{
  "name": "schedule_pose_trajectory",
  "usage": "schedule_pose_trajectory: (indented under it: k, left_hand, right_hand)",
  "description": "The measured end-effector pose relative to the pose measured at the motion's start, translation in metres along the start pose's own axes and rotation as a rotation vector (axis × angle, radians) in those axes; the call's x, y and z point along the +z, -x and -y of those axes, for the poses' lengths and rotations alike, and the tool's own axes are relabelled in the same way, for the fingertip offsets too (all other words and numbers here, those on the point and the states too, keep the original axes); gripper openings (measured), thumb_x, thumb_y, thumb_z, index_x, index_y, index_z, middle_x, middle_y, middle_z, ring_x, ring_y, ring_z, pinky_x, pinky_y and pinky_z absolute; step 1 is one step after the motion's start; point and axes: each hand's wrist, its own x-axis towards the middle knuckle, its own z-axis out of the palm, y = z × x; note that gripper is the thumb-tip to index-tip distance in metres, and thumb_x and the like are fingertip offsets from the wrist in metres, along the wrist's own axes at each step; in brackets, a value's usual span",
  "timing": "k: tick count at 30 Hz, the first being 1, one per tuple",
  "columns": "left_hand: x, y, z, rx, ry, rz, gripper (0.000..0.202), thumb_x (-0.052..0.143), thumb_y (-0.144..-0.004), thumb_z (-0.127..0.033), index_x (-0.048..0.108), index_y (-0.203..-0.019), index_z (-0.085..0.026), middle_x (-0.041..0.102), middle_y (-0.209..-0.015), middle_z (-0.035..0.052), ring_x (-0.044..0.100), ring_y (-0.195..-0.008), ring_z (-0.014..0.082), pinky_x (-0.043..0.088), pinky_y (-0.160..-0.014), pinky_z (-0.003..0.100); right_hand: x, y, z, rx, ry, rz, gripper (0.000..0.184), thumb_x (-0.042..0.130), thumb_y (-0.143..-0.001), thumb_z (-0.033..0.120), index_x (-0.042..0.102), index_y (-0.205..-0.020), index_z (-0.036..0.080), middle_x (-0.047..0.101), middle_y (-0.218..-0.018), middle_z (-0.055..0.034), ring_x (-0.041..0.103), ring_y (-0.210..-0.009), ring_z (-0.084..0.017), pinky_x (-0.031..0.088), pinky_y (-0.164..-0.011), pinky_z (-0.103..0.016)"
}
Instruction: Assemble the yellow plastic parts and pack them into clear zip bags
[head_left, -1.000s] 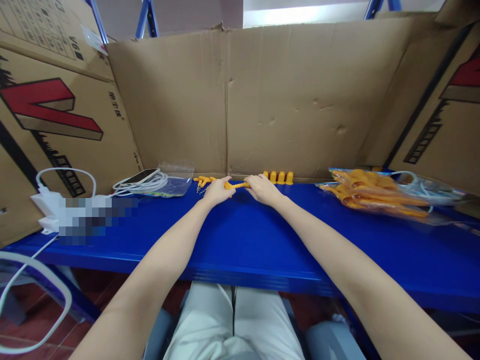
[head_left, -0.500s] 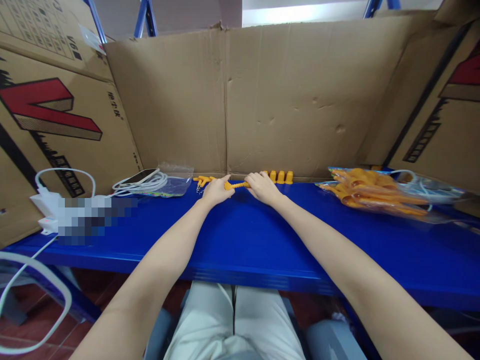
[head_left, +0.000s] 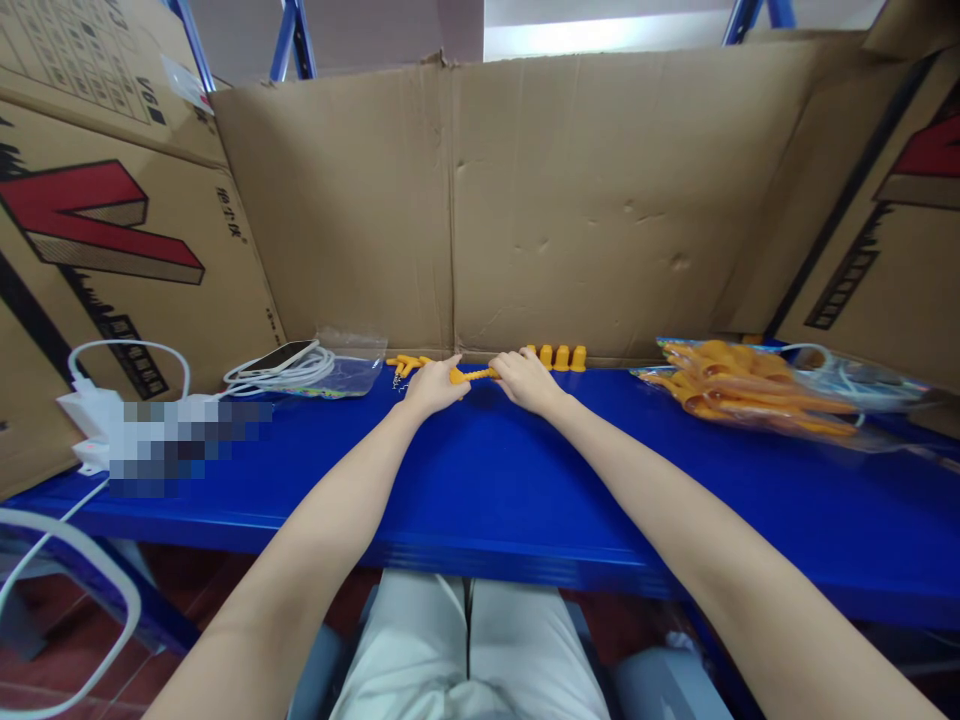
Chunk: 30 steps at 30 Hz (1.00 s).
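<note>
Both my hands rest at the back of the blue table (head_left: 480,470), near the cardboard wall. My left hand (head_left: 433,384) and my right hand (head_left: 527,379) are each closed on one end of a thin ridged orange rod (head_left: 474,373) that spans the gap between them. Three small orange caps (head_left: 561,356) stand in a row just behind my right hand. A few small orange pieces (head_left: 405,361) lie just left of my left hand.
A clear bag of orange parts (head_left: 742,392) lies at the right, with white cable beside it. At the left are a phone on coiled white cable (head_left: 285,362), a clear plastic bag (head_left: 346,362) and a white power strip (head_left: 94,428). Cardboard boxes wall the table.
</note>
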Motion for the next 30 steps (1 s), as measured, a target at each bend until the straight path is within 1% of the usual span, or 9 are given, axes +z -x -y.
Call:
schedule_pose_trajectory:
  k: [3, 6, 9, 13, 15, 19, 23, 26, 30]
  left_hand:
    - [-0.002, 0.001, -0.001, -0.011, -0.002, 0.028, 0.064, 0.051, -0.07, -0.035, 0.047, -0.131, -0.016, 0.071, -0.09, 0.0066, 0.064, -0.088, 0.022, 0.047, -0.074, 0.028]
    - [-0.003, 0.002, -0.001, -0.017, -0.007, 0.038, 0.064, 0.052, -0.07, -0.035, 0.047, -0.131, -0.016, 0.071, -0.091, 0.0059, 0.063, -0.09, 0.0212, 0.046, -0.075, 0.027]
    - [-0.002, 0.001, 0.001, -0.02, -0.018, 0.029, 0.064, 0.052, -0.07, -0.034, 0.047, -0.131, -0.017, 0.07, -0.094, 0.0056, 0.062, -0.093, 0.0208, 0.046, -0.078, 0.026]
    - [0.001, -0.001, 0.004, -0.011, -0.037, 0.013, 0.062, 0.052, -0.07, -0.034, 0.049, -0.129, -0.017, 0.07, -0.096, 0.0065, 0.062, -0.094, 0.022, 0.045, -0.08, 0.027]
    - [0.002, -0.002, 0.005, -0.011, -0.035, 0.018, 0.062, 0.053, -0.07, -0.034, 0.05, -0.129, -0.016, 0.07, -0.097, 0.0071, 0.063, -0.093, 0.0219, 0.046, -0.078, 0.027]
    - [0.002, -0.002, 0.004, -0.007, -0.021, 0.024, 0.062, 0.053, -0.07, -0.034, 0.049, -0.13, -0.016, 0.07, -0.095, 0.0068, 0.063, -0.091, 0.0207, 0.046, -0.077, 0.026]
    - [0.002, -0.001, 0.004, -0.006, -0.039, 0.024, 0.061, 0.054, -0.071, -0.034, 0.05, -0.129, -0.017, 0.07, -0.096, 0.0064, 0.063, -0.091, 0.021, 0.046, -0.077, 0.026]
    - [0.001, -0.001, 0.004, -0.007, -0.083, 0.021, 0.055, 0.054, -0.072, -0.033, 0.054, -0.125, -0.02, 0.07, -0.098, 0.0055, 0.062, -0.095, 0.0214, 0.046, -0.081, 0.027]
    - [0.0, -0.001, 0.004, -0.006, -0.162, 0.013, 0.038, 0.049, -0.079, -0.028, 0.063, -0.114, -0.025, 0.068, -0.105, 0.0051, 0.061, -0.1, 0.0228, 0.045, -0.084, 0.031]
  right_hand:
    - [0.0, 0.001, 0.001, 0.024, -0.021, -0.03, 0.016, 0.043, -0.088, 0.021, 0.054, -0.097, 0.012, 0.061, -0.095, -0.0131, 0.054, -0.086, -0.024, 0.031, -0.079, -0.037]
    - [0.006, 0.003, -0.001, 0.006, -0.131, -0.048, 0.022, 0.044, -0.088, 0.024, 0.051, -0.106, 0.012, 0.061, -0.101, -0.0139, 0.055, -0.091, -0.024, 0.034, -0.08, -0.036]
    - [0.011, 0.004, -0.002, -0.022, -0.207, -0.035, 0.026, 0.042, -0.088, 0.021, 0.049, -0.111, 0.01, 0.061, -0.104, -0.0144, 0.055, -0.091, -0.023, 0.036, -0.081, -0.035]
    - [0.01, 0.003, -0.004, -0.046, -0.222, 0.021, 0.019, 0.045, -0.087, 0.019, 0.052, -0.103, 0.011, 0.061, -0.096, -0.0131, 0.055, -0.087, -0.022, 0.037, -0.079, -0.034]
    - [0.008, 0.002, -0.005, -0.034, -0.206, 0.013, 0.015, 0.049, -0.085, 0.019, 0.052, -0.099, 0.013, 0.061, -0.095, -0.012, 0.055, -0.088, -0.023, 0.035, -0.079, -0.034]
    - [0.004, 0.002, -0.005, 0.023, -0.188, -0.024, 0.015, 0.05, -0.084, 0.019, 0.05, -0.099, 0.015, 0.06, -0.097, -0.0109, 0.054, -0.089, -0.022, 0.033, -0.077, -0.032]
    - [0.005, 0.003, -0.005, 0.021, -0.196, -0.004, 0.016, 0.051, -0.084, 0.021, 0.049, -0.099, 0.015, 0.06, -0.099, -0.0105, 0.053, -0.09, -0.022, 0.031, -0.078, -0.031]
    - [0.006, 0.003, -0.005, 0.008, -0.175, 0.037, 0.015, 0.051, -0.084, 0.023, 0.05, -0.097, 0.015, 0.061, -0.098, -0.0101, 0.054, -0.089, -0.022, 0.029, -0.077, -0.031]
    - [0.004, 0.004, -0.005, 0.018, -0.142, 0.072, 0.016, 0.051, -0.084, 0.024, 0.052, -0.096, 0.015, 0.062, -0.097, -0.0097, 0.054, -0.089, -0.022, 0.028, -0.077, -0.032]
